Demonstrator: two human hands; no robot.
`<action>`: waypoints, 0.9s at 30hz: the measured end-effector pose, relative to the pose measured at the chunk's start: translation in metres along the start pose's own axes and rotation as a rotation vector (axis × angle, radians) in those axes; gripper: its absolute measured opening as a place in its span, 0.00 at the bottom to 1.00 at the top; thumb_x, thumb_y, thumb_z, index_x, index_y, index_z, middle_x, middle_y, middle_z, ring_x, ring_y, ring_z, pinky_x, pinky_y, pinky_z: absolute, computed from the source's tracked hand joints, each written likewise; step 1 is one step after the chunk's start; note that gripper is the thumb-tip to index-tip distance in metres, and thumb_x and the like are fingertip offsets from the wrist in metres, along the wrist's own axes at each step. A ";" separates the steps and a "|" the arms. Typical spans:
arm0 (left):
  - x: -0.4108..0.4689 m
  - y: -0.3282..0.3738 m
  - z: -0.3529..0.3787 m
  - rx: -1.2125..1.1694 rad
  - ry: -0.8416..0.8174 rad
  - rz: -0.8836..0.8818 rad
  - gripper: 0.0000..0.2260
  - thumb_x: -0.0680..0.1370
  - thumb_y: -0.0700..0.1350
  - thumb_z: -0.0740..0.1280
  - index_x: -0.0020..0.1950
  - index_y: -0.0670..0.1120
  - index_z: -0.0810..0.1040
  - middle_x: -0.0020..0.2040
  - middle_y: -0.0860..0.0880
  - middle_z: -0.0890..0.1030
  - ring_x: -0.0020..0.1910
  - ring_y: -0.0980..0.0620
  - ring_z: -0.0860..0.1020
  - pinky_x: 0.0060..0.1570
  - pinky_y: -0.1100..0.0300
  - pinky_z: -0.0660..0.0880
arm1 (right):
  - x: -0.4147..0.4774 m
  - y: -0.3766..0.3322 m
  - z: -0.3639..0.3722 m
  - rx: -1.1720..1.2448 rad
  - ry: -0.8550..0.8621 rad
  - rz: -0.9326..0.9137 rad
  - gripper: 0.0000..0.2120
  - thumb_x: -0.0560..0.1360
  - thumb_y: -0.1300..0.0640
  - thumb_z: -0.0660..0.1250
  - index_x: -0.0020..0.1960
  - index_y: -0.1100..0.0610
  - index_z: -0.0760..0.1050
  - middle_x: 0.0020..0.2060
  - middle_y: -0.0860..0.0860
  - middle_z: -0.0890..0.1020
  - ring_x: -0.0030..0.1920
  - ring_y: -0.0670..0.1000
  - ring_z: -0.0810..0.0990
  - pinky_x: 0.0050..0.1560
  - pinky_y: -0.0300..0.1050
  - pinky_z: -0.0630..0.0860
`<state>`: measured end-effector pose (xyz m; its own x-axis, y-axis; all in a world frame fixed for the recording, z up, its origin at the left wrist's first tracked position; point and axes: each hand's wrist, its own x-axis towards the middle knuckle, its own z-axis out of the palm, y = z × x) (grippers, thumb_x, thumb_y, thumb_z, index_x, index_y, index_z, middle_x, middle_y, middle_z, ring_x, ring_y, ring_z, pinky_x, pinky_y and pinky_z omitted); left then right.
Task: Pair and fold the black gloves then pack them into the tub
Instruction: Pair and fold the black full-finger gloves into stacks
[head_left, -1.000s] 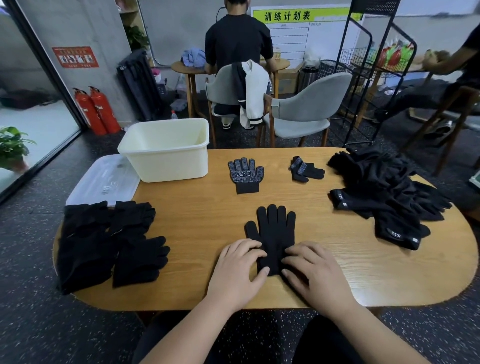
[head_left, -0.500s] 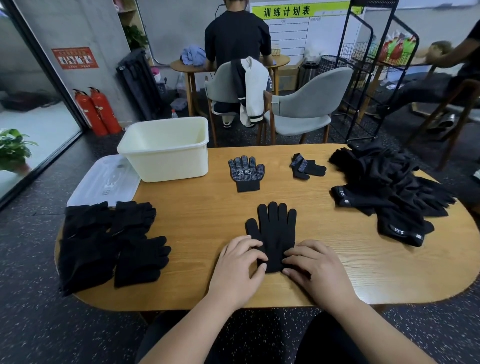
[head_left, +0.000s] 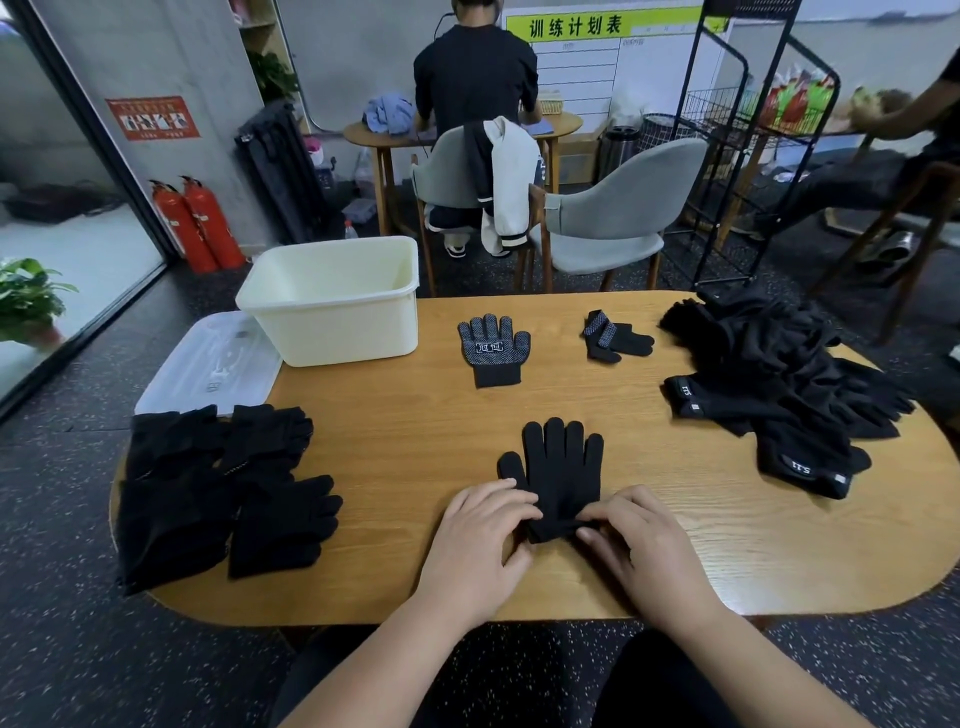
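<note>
An oval wooden table (head_left: 415, 467) carries a cream tub (head_left: 337, 327) at 11 o'clock, with a clear lid (head_left: 208, 364) flat beside it at 10, overhanging the edge. A dotted glove (head_left: 493, 348) lies at 12 and a folded dotted glove (head_left: 613, 338) at 1. A heap of black gloves (head_left: 779, 384) fills 2 to 3, and stacked black gloves (head_left: 208, 488) lie at 8 to 9. A plain black glove (head_left: 563, 467) lies flat near the middle, toward 6.

We find the tub (head_left: 337, 327) far left on the table (head_left: 415, 415), lid (head_left: 208, 364) beside it, single glove (head_left: 561, 467) nearest us between left pile (head_left: 208, 483) and right pile (head_left: 779, 374).
</note>
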<state>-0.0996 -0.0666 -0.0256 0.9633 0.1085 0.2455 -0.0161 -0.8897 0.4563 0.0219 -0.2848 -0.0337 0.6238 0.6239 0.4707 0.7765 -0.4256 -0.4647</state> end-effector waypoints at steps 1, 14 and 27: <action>0.000 -0.002 0.002 0.005 0.018 0.009 0.13 0.82 0.51 0.68 0.67 0.59 0.81 0.71 0.66 0.75 0.78 0.66 0.60 0.80 0.58 0.53 | 0.000 -0.001 -0.002 -0.001 -0.005 -0.005 0.09 0.81 0.46 0.69 0.56 0.50 0.82 0.47 0.37 0.77 0.52 0.44 0.78 0.49 0.45 0.80; -0.002 0.010 -0.006 -0.131 -0.009 -0.117 0.12 0.84 0.54 0.67 0.67 0.63 0.76 0.62 0.65 0.77 0.66 0.61 0.70 0.70 0.59 0.68 | 0.002 -0.006 -0.012 0.047 -0.093 0.069 0.09 0.77 0.53 0.75 0.57 0.45 0.83 0.46 0.35 0.78 0.48 0.41 0.78 0.47 0.42 0.80; 0.029 0.024 -0.012 -0.295 0.006 -0.411 0.17 0.83 0.57 0.69 0.71 0.61 0.71 0.49 0.60 0.81 0.55 0.58 0.77 0.57 0.55 0.77 | 0.033 -0.015 -0.017 0.204 -0.218 0.536 0.05 0.80 0.45 0.72 0.48 0.45 0.79 0.36 0.46 0.84 0.36 0.46 0.80 0.35 0.41 0.74</action>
<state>-0.0751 -0.0796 0.0033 0.9043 0.4269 -0.0012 0.2889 -0.6099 0.7379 0.0328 -0.2694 0.0018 0.8734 0.4865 -0.0230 0.3129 -0.5967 -0.7390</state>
